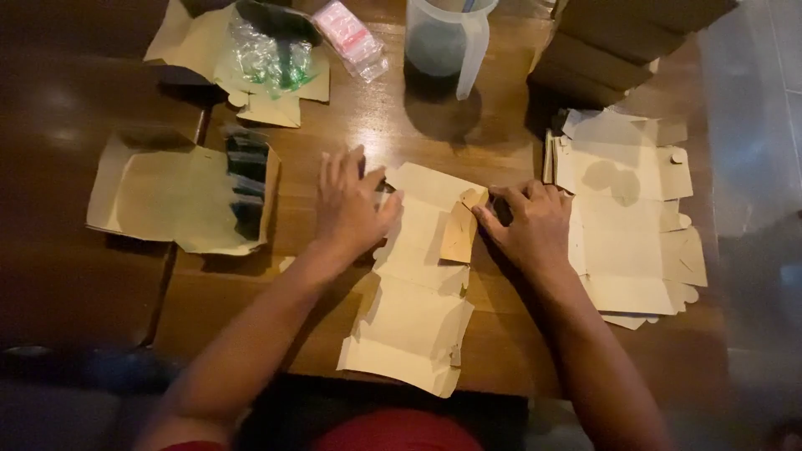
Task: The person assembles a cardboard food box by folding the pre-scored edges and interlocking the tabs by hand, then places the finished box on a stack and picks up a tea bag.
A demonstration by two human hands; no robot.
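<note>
A flat, unfolded brown cardboard box blank lies on the wooden table in front of me. My left hand presses flat on its upper left edge, fingers spread. My right hand pinches a side flap of the blank, which is bent upward on the right side. Both forearms reach in from the bottom of the view.
A stack of flat box blanks lies to the right. An open blank with dark items sits left. Behind it are a blank with clear plastic bags, a pink packet, a translucent jug and dark folded boxes.
</note>
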